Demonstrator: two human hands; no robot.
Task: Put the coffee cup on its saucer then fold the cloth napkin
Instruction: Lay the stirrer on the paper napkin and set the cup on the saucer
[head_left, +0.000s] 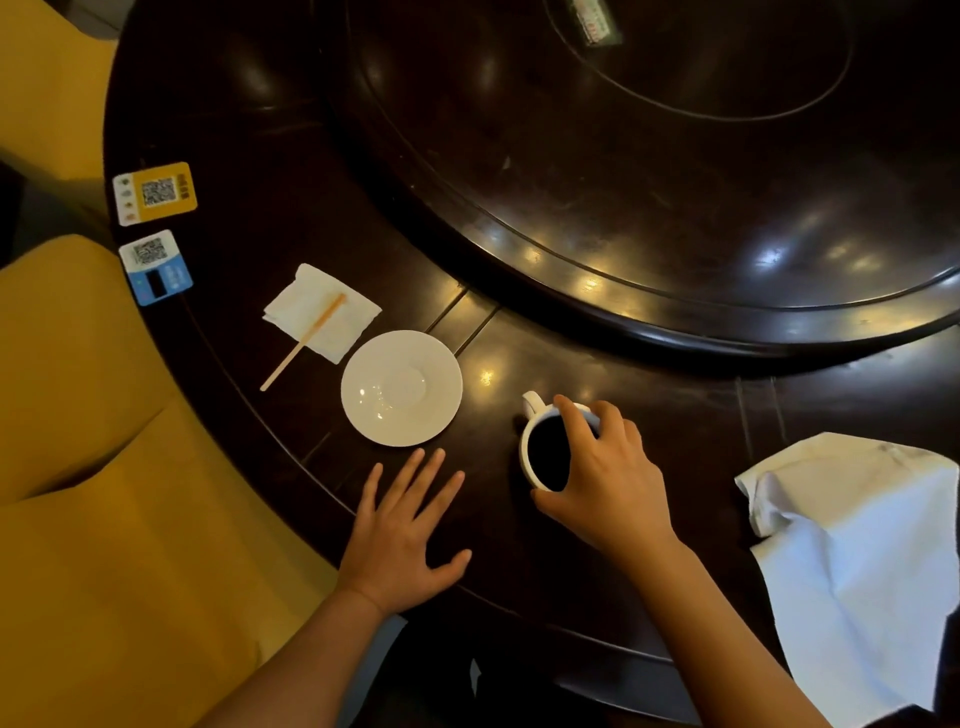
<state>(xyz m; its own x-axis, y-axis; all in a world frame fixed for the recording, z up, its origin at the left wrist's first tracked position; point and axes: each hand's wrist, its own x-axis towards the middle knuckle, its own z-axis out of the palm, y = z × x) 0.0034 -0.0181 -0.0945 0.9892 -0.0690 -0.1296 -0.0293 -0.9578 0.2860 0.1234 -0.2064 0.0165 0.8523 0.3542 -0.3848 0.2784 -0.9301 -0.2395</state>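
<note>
A white coffee cup (540, 447) full of dark coffee stands on the dark wooden table, its handle pointing up and left. My right hand (608, 483) grips it from above by the rim, fingers over the far edge and thumb on the near side. An empty white saucer (401, 387) lies to the left of the cup, apart from it. My left hand (400, 535) rests flat on the table just below the saucer, fingers spread. The white cloth napkin (862, 561) lies crumpled and unfolded at the right, hanging over the table's edge.
A paper napkin (322, 312) with a wooden stirrer (304, 343) across it lies up and left of the saucer. Two QR-code cards (155, 193) (156, 266) sit at the table's left edge. A large raised turntable (675, 182) fills the back. Yellow chairs (104, 493) stand at the left.
</note>
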